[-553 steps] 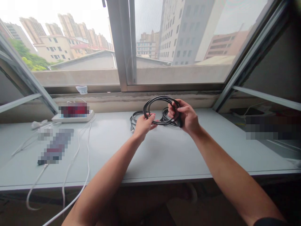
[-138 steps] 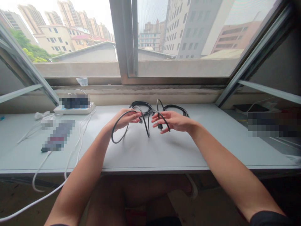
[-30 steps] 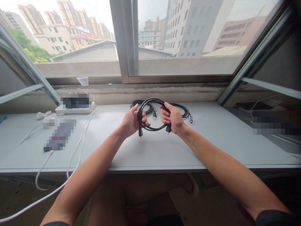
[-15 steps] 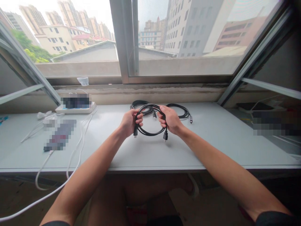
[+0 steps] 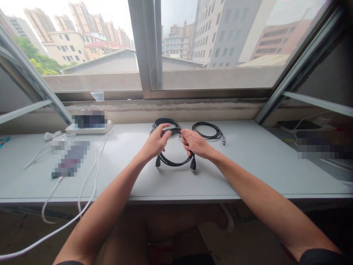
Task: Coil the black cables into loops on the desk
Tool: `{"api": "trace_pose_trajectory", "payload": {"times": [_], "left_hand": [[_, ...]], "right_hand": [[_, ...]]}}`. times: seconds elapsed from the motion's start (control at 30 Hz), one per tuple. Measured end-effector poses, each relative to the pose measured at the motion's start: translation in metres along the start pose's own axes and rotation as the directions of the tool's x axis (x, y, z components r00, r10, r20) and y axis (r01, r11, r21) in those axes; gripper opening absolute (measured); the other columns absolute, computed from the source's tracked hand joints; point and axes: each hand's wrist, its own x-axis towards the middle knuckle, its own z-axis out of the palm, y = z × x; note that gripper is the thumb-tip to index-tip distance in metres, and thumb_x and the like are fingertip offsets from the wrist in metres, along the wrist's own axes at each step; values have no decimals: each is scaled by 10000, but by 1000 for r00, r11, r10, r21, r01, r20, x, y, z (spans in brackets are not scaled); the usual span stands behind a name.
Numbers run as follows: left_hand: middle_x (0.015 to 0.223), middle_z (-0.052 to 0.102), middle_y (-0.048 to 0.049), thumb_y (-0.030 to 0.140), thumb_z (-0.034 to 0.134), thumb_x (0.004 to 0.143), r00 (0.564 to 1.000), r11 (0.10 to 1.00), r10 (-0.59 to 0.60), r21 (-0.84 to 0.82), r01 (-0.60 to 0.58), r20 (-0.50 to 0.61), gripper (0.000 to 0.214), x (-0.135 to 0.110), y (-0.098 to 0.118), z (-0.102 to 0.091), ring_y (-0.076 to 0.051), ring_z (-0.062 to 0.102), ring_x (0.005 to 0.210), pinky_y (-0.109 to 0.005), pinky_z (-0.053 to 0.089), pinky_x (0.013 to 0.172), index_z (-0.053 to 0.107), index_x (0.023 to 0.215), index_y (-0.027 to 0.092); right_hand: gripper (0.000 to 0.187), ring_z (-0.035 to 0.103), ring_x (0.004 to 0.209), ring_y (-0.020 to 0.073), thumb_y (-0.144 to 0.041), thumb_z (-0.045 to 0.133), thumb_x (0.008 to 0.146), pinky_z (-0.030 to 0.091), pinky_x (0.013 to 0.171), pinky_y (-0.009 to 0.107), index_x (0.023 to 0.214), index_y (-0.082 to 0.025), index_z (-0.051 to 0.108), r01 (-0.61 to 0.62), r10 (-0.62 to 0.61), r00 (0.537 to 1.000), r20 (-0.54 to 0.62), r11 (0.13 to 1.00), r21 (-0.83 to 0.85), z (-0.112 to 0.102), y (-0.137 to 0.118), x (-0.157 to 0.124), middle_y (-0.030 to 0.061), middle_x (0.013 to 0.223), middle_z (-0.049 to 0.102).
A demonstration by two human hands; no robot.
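Note:
A coiled black cable [image 5: 174, 162] rests on the grey table [image 5: 248, 173], its two plugs pointing toward me at the near side. My left hand [image 5: 154, 142] grips the coil's left side, fingers loosely curled over the strands. My right hand [image 5: 195, 143] is closed over the coil's right side. Two more black cable coils lie just behind: one [image 5: 164, 122] behind my left hand and one [image 5: 207, 130] to the right of my right hand, with its plug at the right end.
A white power strip [image 5: 88, 128] with white cords [image 5: 91, 176] trailing off the front edge sits at the left, beside blurred items. A small clear cup [image 5: 97, 95] stands on the window ledge. The window frame [image 5: 145, 48] rises behind the table.
Both hands have lowered the coil from mid-air onto the table and moved slightly closer together. The grip on it looks looser than before.

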Motion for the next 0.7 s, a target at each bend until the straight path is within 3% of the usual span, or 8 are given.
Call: {"api": "trace_pose_trajectory", "payload": {"times": [0.1,0.17,0.27,0.37,0.47,0.6,0.63,0.7], "left_hand": [[1012,637,-68,249,603,963,986,956,158,243,-165,50,380,-1,2,-5,-193,626,892,-267,513,786,672,1336,266],[1106,624,-92,201,567,969,978,893,194,399,-210,81,361,-2,3,-7,-235,624,1007,-302,488,877,697,1296,280],[1081,589,-102,190,586,953,988,818,133,553,-156,81,301,-5,1,-6,-267,625,944,-336,457,857,689,1226,264],[994,558,-101,165,581,943,993,772,93,623,-122,78,156,-8,0,-1,-273,615,881,-351,433,844,650,1073,215],[902,544,-87,100,535,926,990,777,95,615,-137,100,132,-6,-1,2,-269,601,843,-352,423,839,592,942,218],[905,614,-102,118,502,937,987,712,42,688,-140,157,142,11,-1,-9,-278,611,881,-354,441,841,580,944,236],[934,639,-112,147,481,959,988,648,16,751,-127,154,143,20,0,-15,-283,621,904,-360,450,844,589,980,238],[1072,687,-146,176,446,984,991,551,17,826,-122,135,201,43,3,-27,-299,646,1002,-372,466,862,600,1099,232]], "right_hand": [[545,401,451,81,-756,593,911,537,402,273,813,-242,441,-7,8,1000,7,997,-70,2,3,-1,-65,672,421],[432,474,464,108,-645,579,977,530,430,277,867,-242,468,-4,3,1000,-8,980,-197,2,7,-2,-55,656,475],[164,557,513,143,-374,595,1012,493,505,271,1068,-222,569,65,-77,997,-10,888,-455,2,12,-3,-29,665,585],[304,600,597,151,-213,568,993,486,618,285,1294,-200,609,140,-166,986,7,807,-574,4,16,-4,18,805,694],[355,659,721,187,-245,553,1007,500,729,311,1346,-188,641,161,-173,984,40,774,-613,0,13,-2,58,897,746],[338,700,997,256,-400,501,1043,498,904,356,1142,-209,761,185,-252,967,21,649,-738,-34,2,7,104,1089,775],[354,694,1054,266,-391,470,1049,492,935,363,1117,-208,767,145,-289,956,-45,601,-786,-48,0,10,111,1132,770],[350,691,1082,283,-382,471,1035,496,949,379,1120,-210,764,-63,-329,906,-267,518,-853,-80,-4,12,121,1157,761]]}}
